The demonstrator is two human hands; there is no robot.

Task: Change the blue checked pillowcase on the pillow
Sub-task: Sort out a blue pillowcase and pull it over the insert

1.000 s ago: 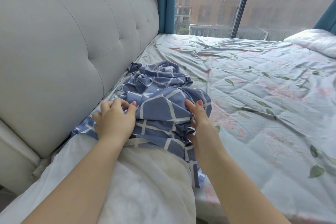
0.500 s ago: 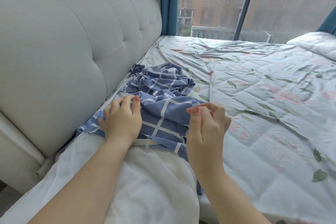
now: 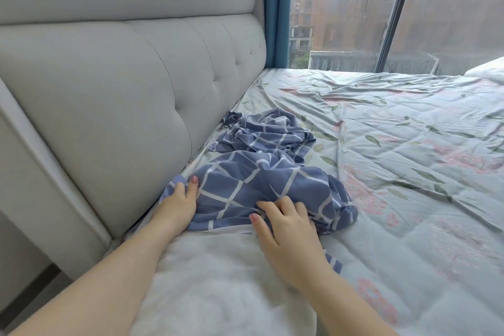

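The blue checked pillowcase (image 3: 261, 180) lies bunched over the far end of a bare white pillow (image 3: 218, 281), which stretches toward me along the headboard. My left hand (image 3: 178, 206) grips the pillowcase's left edge next to the headboard, with the thumb on top of the cloth. My right hand (image 3: 289, 226) rests on the pillowcase's near edge, its fingers curled into the fabric at the pillow's right side. Part of the pillowcase trails away in a crumpled heap (image 3: 267, 131) farther up the bed.
A grey tufted headboard (image 3: 122, 95) runs along the left. The bed is covered by a pale floral quilt (image 3: 409, 158). A white pillow corner (image 3: 488, 71) shows at the far right. A large window (image 3: 354, 8) and a blue curtain (image 3: 278, 8) stand behind the bed.
My right hand came down from a raised pinch onto the pillowcase's near edge. My left hand slid left toward the headboard. The pillowcase has been pushed farther off the pillow, baring more white.
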